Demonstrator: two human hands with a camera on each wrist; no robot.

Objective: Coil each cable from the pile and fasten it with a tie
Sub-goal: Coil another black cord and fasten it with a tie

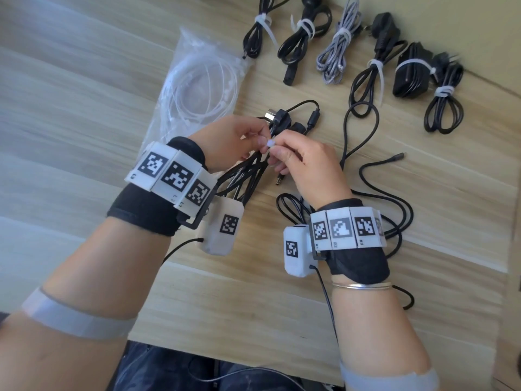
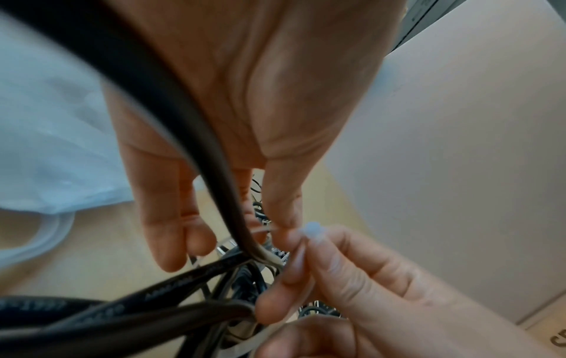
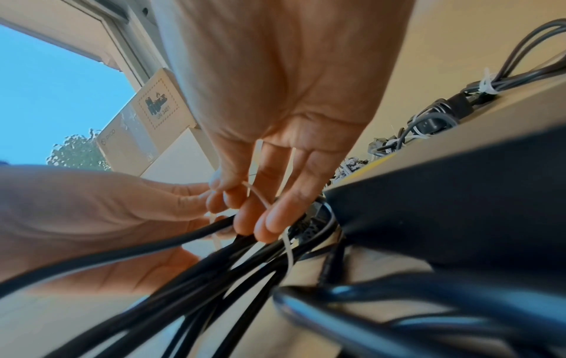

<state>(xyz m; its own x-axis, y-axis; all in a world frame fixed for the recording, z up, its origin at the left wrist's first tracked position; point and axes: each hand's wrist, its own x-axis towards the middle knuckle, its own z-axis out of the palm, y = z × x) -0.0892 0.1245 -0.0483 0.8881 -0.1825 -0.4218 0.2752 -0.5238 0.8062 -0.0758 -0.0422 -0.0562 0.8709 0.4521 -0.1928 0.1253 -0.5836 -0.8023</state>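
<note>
Left hand [image 1: 225, 139] and right hand [image 1: 307, 162] both pinch a white tie [image 1: 269, 143] around the black cable coil [image 1: 248, 176]. Left of the coil, a clear bag [image 1: 197, 88] on the worktop [image 1: 84, 108] holds loose ties.

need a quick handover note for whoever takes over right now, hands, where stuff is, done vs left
Left hand: pinches the white plastic zip tie at the coiled black cable, held above the light wooden table.
Right hand: pinches the same tie's head.
Done: six tied bundles lie along the far edge.
Left: close this tie; then coil and tie the loose black cables at the right. Spare ties are in the clear plastic bag on the left.
</note>
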